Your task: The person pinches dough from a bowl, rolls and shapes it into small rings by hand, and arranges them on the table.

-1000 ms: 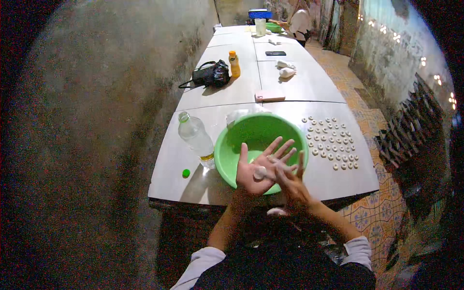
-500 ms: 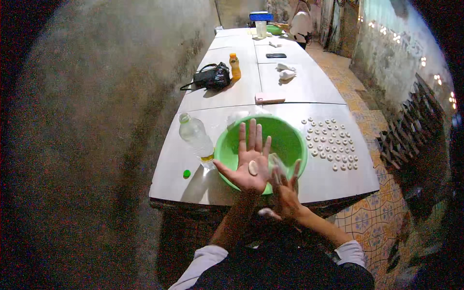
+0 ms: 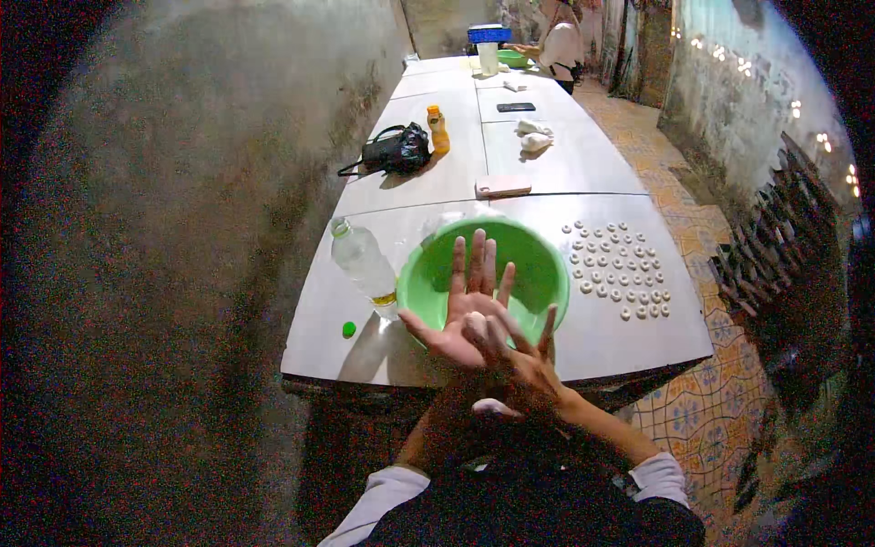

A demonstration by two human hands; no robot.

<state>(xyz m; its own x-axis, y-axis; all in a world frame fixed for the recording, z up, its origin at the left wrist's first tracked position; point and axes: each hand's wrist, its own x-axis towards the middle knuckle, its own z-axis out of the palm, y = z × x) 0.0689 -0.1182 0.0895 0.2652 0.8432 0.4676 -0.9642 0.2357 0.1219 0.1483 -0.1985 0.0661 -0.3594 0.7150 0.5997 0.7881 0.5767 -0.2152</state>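
Note:
Palm up over the green basin (image 3: 542, 273), my left hand (image 3: 451, 333) has its fingers stretched apart, with a small pale dough piece (image 3: 474, 320) in the palm, partly hidden by fingers. My right hand (image 3: 529, 374) reaches across from the lower right, fingers spread, fingertips at that piece. To the left stands a clear plastic bottle (image 3: 360, 264), uncapped, with a green cap (image 3: 348, 329) beside it. Several small pale rings (image 3: 611, 269) lie in rows right of the basin on the white table (image 3: 565, 164).
Farther along lie a pink phone (image 3: 501, 186), white cloth-like bundles (image 3: 535, 139), a black bag (image 3: 394, 150), an orange bottle (image 3: 437, 129) and a dark phone (image 3: 515, 108). Another person (image 3: 558, 50) stands by a far green bowl (image 3: 512, 58). A wall (image 3: 182, 228) borders the left.
My right hand has moved left and up onto my left palm, now covering part of the dough piece. My left hand stays spread, slightly left of where it was.

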